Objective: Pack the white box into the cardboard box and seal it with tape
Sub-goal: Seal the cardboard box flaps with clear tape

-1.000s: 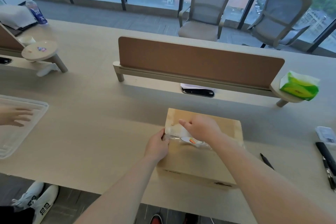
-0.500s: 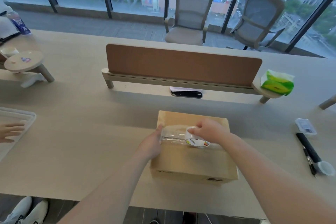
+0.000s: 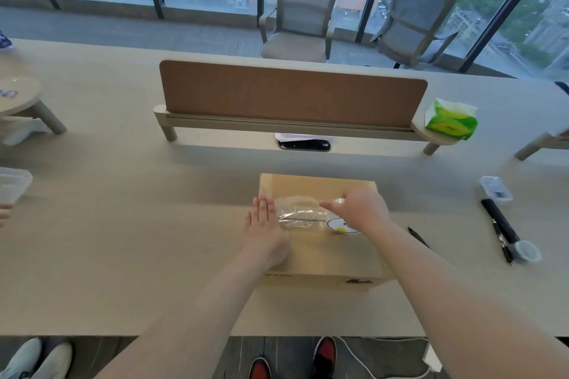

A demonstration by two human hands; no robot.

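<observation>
A closed cardboard box [image 3: 320,252] sits on the table in front of me. A strip of clear tape [image 3: 300,215] runs across its top from the left edge toward the middle. My left hand [image 3: 264,231] lies flat with fingers apart on the tape's left end at the box's left edge. My right hand [image 3: 360,209] grips the tape roll [image 3: 341,224], which has a white core with a yellow mark, and holds it on the box top. The white box is not visible.
A brown desk divider [image 3: 292,95] stands behind the box, with a green tissue pack [image 3: 451,121] on its right shelf. Black pens [image 3: 500,224], a small clear cup [image 3: 528,251] and a small plastic case [image 3: 495,189] lie at the right. Another person's hand and a clear tray [image 3: 12,184] are at the far left.
My right hand has pulled the tape roll to the right across the box top, laying out more tape. My left hand has flattened from a pinch onto the tape's left end.
</observation>
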